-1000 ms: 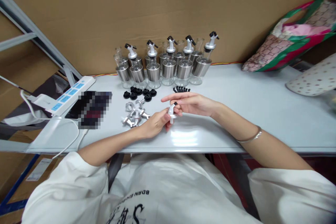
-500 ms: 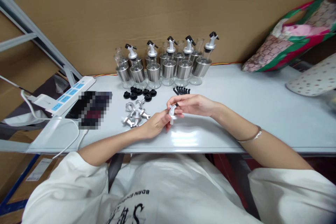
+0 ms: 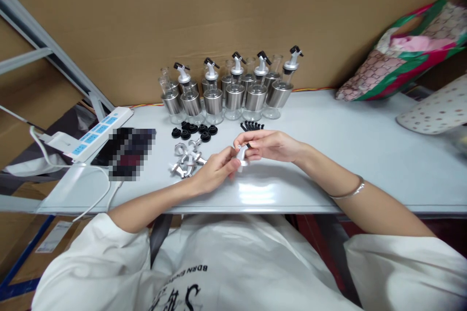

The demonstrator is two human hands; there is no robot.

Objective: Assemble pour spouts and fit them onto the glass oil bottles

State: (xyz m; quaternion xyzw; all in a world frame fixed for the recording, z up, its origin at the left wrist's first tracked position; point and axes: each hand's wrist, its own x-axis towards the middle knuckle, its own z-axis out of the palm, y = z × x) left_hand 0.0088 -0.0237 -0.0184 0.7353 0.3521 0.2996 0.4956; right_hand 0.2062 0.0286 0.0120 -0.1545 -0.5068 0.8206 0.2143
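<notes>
My left hand [image 3: 219, 167] is closed on a silver pour spout [image 3: 242, 156], gripping its lower part between thumb and fingers. At the spout's top, my right hand [image 3: 272, 146] pinches a small black flip cap [image 3: 248, 146] against it; how far the cap is seated I cannot tell. To the left lie several loose silver spouts [image 3: 188, 158]. Black rubber stoppers [image 3: 204, 129] sit in a cluster behind them. Just beyond my right hand is a row of small black caps [image 3: 251, 126].
Several glass bottles with steel sleeves [image 3: 213, 102] stand at the back, some topped with spouts. A power strip [image 3: 104, 131] and a partly blurred dark device [image 3: 127, 153] lie at left. A patterned bag [image 3: 386, 65] and a spotted white object [image 3: 434, 107] are at right.
The spout has tilted slightly and shifted a little to the right in my fingers. My left hand has moved slightly up and to the right; my right hand has barely moved.
</notes>
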